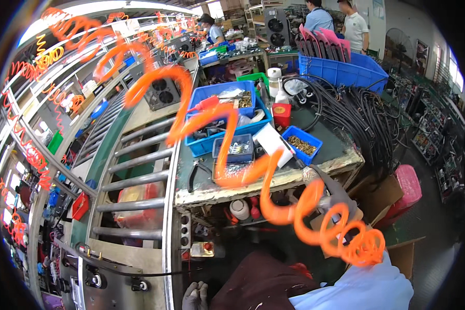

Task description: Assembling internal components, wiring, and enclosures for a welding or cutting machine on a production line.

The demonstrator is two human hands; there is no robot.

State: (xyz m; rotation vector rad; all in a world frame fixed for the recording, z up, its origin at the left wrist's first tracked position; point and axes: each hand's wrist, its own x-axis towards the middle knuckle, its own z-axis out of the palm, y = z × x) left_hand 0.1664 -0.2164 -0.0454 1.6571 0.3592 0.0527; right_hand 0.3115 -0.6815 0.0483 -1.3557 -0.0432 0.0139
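My right hand (335, 188), in a grey glove, reaches to the front right corner of the green-topped workbench (191, 182). An orange coiled air hose (274, 206) crosses in front of it and hides much of its fingers, so I cannot tell if it grips anything. Just beyond it are a small blue bin of brass fittings (301, 145) and a tilted white piece (274, 143). Low at the bottom edge, beside my dark apron, my left hand (195, 296) shows only gloved fingertips pointing up, slightly apart, with nothing visible in them.
A roller conveyor (134, 175) runs along the bench's left. On the bench are a blue tray (204, 145), black-handled pliers (197, 173), a red container (281, 114) and a bundle of black hoses (361, 119). A cardboard box (380, 199) stands at right. Other people are farther back.
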